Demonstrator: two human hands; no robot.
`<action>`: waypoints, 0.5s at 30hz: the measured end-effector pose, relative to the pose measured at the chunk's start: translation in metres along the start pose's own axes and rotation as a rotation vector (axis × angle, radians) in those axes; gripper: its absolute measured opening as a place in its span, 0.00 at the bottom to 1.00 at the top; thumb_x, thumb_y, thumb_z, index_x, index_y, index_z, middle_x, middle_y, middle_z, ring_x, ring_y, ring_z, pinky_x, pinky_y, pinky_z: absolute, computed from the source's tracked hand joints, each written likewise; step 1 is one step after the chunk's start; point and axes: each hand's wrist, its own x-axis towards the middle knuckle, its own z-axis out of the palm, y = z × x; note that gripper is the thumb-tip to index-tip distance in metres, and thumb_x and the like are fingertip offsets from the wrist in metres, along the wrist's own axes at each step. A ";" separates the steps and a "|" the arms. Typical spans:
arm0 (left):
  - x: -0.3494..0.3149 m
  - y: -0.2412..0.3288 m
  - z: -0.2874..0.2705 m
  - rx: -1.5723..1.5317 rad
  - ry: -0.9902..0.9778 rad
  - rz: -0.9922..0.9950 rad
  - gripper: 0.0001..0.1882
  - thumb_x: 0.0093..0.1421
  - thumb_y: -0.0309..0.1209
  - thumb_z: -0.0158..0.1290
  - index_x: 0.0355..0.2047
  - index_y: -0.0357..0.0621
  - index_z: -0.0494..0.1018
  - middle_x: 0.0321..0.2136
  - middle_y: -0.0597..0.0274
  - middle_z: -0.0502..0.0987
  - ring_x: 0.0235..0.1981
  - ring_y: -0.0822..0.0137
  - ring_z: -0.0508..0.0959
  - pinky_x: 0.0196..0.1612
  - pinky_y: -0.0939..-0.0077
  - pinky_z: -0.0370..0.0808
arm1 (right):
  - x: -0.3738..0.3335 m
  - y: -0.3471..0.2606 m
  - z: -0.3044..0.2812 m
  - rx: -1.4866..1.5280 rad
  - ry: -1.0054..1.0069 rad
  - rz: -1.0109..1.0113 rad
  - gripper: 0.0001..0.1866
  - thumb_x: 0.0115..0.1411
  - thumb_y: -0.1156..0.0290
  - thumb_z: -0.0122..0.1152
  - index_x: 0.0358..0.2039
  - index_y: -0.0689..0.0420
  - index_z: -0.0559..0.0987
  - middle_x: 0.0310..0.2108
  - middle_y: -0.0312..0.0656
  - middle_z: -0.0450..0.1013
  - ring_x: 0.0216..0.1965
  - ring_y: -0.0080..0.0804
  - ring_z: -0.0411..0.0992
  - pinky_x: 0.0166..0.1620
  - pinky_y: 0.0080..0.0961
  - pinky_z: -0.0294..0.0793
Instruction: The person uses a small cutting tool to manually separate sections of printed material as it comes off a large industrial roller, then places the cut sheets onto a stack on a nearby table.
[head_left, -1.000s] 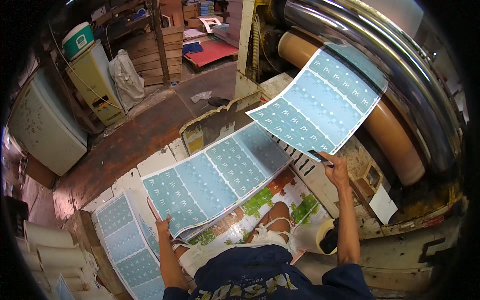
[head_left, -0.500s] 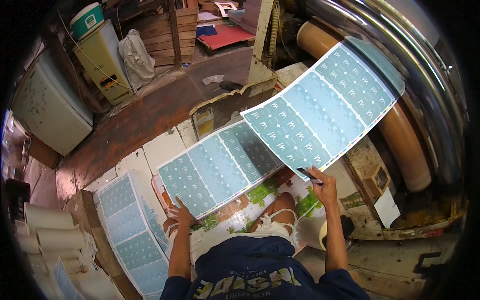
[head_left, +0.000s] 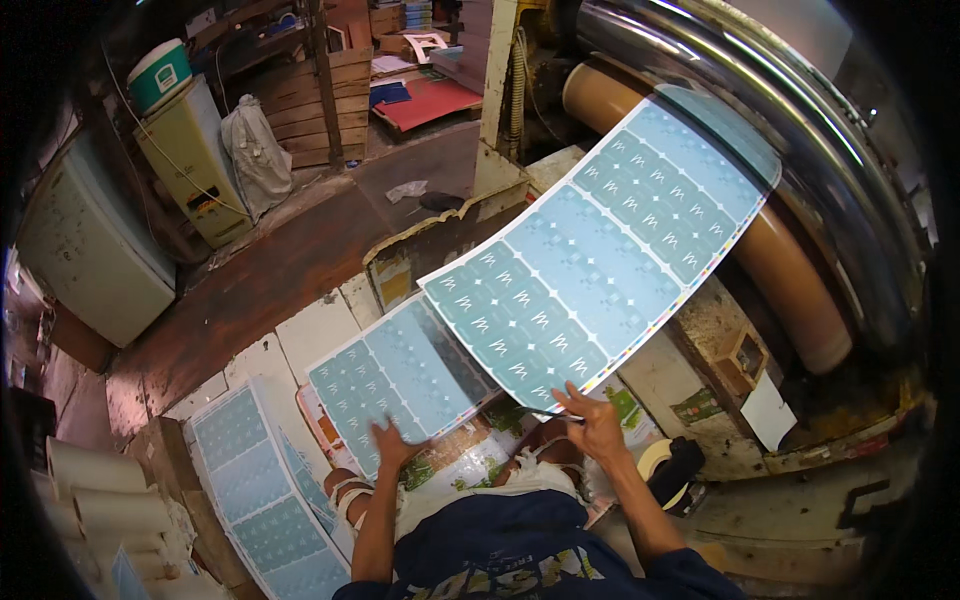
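Note:
A long teal and light-blue printed sheet (head_left: 585,265) comes down from the rollers, curving toward me. My right hand (head_left: 592,422) pinches its near right corner; a thin dark strip shows at the fingertips, too small to name. Below it lies another printed sheet (head_left: 385,365) of the same pattern, partly covered and shaded by the hanging one. My left hand (head_left: 397,447) is over that lower sheet's near edge, fingers apart and slightly blurred, holding nothing. Whether it touches the paper I cannot tell.
A shiny metal roller (head_left: 690,60) and a brown roller (head_left: 800,290) stand at the right. More printed sheets (head_left: 250,470) lie at lower left, beside a wooden beam (head_left: 195,480). A roll of tape (head_left: 655,460) is near my right forearm. Large paper rolls (head_left: 95,470) sit far left.
The upper sheet has come farther out of the rollers, its near end moving left and toward me with my right hand. My left hand has shifted right and nearer, off the lower sheet's corner.

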 end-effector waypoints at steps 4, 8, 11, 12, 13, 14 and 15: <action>-0.023 0.126 -0.031 -1.671 -0.649 0.277 0.38 0.61 0.51 0.53 0.61 0.36 0.59 0.58 0.45 0.64 0.59 0.55 0.65 0.59 0.59 0.66 | 0.011 -0.026 -0.010 -0.049 -0.112 -0.001 0.31 0.42 0.77 0.58 0.52 0.45 0.77 0.49 0.58 0.72 0.36 0.47 0.78 0.39 0.34 0.79; -0.028 0.190 -0.020 -1.738 -0.533 0.239 0.23 0.62 0.36 0.55 0.53 0.35 0.66 0.46 0.55 0.75 0.45 0.63 0.76 0.49 0.66 0.73 | 0.027 -0.071 -0.046 -0.158 -0.349 0.070 0.31 0.47 0.74 0.60 0.55 0.45 0.74 0.40 0.56 0.76 0.31 0.49 0.77 0.36 0.38 0.76; -0.034 0.192 -0.012 -1.643 -0.291 0.146 0.16 0.58 0.27 0.59 0.46 0.35 0.72 0.40 0.58 0.77 0.39 0.66 0.77 0.41 0.70 0.76 | 0.050 -0.120 -0.122 -0.059 -0.678 0.091 0.35 0.52 0.70 0.62 0.63 0.48 0.65 0.33 0.49 0.75 0.29 0.50 0.74 0.34 0.38 0.73; -0.038 0.178 -0.015 -1.619 -0.264 0.140 0.17 0.59 0.27 0.59 0.47 0.34 0.71 0.40 0.57 0.77 0.39 0.66 0.77 0.42 0.70 0.76 | 0.061 -0.144 -0.150 -0.029 -0.653 0.007 0.34 0.55 0.69 0.61 0.63 0.49 0.64 0.34 0.48 0.75 0.28 0.49 0.74 0.33 0.38 0.73; -0.041 0.190 -0.013 -1.589 -0.303 0.156 0.18 0.59 0.28 0.59 0.48 0.33 0.71 0.40 0.57 0.77 0.39 0.66 0.77 0.42 0.70 0.76 | 0.062 -0.166 -0.191 -0.028 -0.594 -0.031 0.33 0.57 0.68 0.60 0.64 0.50 0.63 0.35 0.47 0.75 0.28 0.48 0.74 0.32 0.37 0.72; -0.043 0.200 -0.013 -1.588 -0.311 0.150 0.18 0.59 0.28 0.59 0.48 0.33 0.71 0.40 0.57 0.77 0.39 0.66 0.77 0.42 0.70 0.76 | 0.055 -0.191 -0.224 -0.229 -0.460 -0.078 0.32 0.58 0.70 0.59 0.63 0.50 0.64 0.35 0.46 0.75 0.29 0.46 0.75 0.32 0.37 0.73; -0.047 0.203 -0.021 -1.537 -0.297 0.192 0.19 0.59 0.28 0.59 0.48 0.33 0.70 0.40 0.57 0.77 0.39 0.66 0.77 0.42 0.70 0.76 | 0.046 -0.197 -0.241 -0.287 -0.312 -0.136 0.30 0.58 0.74 0.57 0.62 0.53 0.65 0.34 0.46 0.76 0.30 0.42 0.76 0.32 0.34 0.73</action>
